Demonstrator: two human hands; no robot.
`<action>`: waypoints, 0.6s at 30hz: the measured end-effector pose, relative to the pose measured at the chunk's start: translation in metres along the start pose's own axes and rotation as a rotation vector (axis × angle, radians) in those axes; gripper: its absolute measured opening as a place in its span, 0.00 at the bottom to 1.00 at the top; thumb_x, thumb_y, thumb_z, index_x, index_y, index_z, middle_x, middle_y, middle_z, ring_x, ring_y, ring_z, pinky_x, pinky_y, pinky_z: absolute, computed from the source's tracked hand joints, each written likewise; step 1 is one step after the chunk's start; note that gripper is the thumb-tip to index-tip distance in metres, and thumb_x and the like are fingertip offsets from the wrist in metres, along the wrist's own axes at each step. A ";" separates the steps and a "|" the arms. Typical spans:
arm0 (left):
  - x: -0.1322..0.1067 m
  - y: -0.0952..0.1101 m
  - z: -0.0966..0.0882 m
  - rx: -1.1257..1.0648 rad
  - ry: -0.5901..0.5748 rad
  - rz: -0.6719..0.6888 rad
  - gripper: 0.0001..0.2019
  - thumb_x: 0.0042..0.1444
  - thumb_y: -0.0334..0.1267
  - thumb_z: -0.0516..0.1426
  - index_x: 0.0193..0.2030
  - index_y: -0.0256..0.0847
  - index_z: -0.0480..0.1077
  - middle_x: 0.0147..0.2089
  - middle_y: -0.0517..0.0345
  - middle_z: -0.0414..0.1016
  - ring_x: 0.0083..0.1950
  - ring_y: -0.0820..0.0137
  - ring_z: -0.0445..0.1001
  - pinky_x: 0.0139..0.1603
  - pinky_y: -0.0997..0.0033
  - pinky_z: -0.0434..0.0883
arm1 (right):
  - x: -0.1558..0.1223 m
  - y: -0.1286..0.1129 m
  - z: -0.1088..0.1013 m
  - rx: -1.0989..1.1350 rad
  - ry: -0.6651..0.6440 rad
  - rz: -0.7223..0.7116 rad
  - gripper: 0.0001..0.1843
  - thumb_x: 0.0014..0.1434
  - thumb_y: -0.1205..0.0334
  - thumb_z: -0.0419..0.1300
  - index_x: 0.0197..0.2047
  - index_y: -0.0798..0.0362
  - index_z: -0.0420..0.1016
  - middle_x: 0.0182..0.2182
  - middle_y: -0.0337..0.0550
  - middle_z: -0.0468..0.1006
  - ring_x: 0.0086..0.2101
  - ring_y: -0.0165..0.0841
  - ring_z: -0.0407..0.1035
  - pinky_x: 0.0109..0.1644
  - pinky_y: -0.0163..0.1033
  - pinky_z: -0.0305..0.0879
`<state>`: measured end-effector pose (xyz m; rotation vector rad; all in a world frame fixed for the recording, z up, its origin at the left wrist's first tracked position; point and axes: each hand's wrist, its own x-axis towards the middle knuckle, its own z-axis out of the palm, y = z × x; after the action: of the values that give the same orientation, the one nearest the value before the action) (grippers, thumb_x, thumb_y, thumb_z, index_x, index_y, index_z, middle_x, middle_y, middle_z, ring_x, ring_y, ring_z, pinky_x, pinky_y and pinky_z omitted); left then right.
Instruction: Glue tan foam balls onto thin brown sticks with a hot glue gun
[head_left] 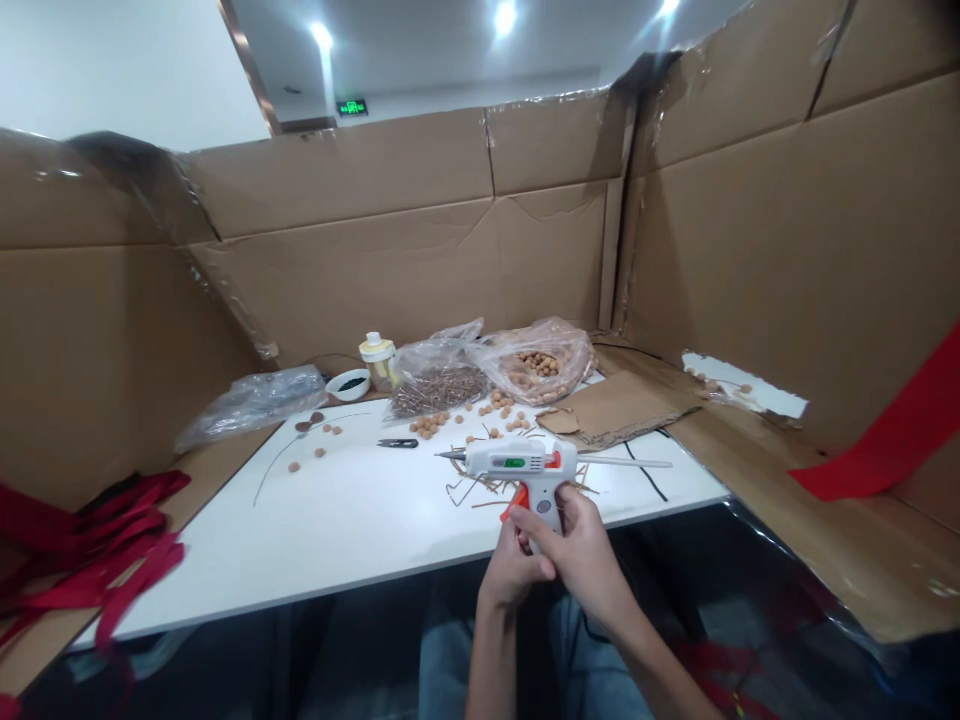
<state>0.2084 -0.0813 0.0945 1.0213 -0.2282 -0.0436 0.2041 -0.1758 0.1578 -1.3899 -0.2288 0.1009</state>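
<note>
Just above the table's front edge, a white hot glue gun with an orange trigger points its metal nozzle to the left. A glue stick protrudes from its rear. My right hand is closed around the handle. Against the front of the grip, below the trigger, my left hand is also closed; its fingers are partly hidden. Behind the gun, thin brown twigs lie scattered, partly covered by it. Several small round wooden beads lie farther back on the white table.
Black thread snips lie left of the gun. Along the back stand a white bowl, a lidded jar, a bag of twigs and a bag of beads. Cardboard walls enclose the table; red ribbon hangs left.
</note>
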 end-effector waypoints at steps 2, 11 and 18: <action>0.001 0.003 0.002 0.055 0.018 0.021 0.40 0.27 0.55 0.72 0.49 0.38 0.73 0.43 0.46 0.77 0.50 0.53 0.74 0.57 0.54 0.67 | 0.001 0.000 -0.001 0.116 -0.045 0.006 0.23 0.49 0.46 0.65 0.39 0.55 0.71 0.31 0.44 0.78 0.31 0.36 0.72 0.39 0.42 0.70; 0.000 0.005 0.011 -0.087 0.145 0.109 0.29 0.39 0.59 0.66 0.44 0.40 0.75 0.46 0.48 0.78 0.55 0.56 0.72 0.61 0.54 0.63 | -0.008 -0.011 0.001 0.355 -0.101 0.017 0.22 0.52 0.48 0.66 0.45 0.54 0.76 0.44 0.47 0.80 0.48 0.39 0.72 0.58 0.46 0.62; -0.005 0.008 0.014 -0.091 0.165 0.120 0.29 0.40 0.58 0.66 0.45 0.41 0.75 0.47 0.48 0.78 0.60 0.54 0.68 0.64 0.53 0.61 | -0.011 -0.014 0.000 0.386 -0.123 0.051 0.23 0.51 0.46 0.67 0.45 0.53 0.77 0.42 0.46 0.81 0.44 0.37 0.74 0.54 0.43 0.66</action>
<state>0.2005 -0.0881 0.1078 0.9136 -0.1357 0.1373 0.1923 -0.1809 0.1709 -1.0063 -0.2616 0.2599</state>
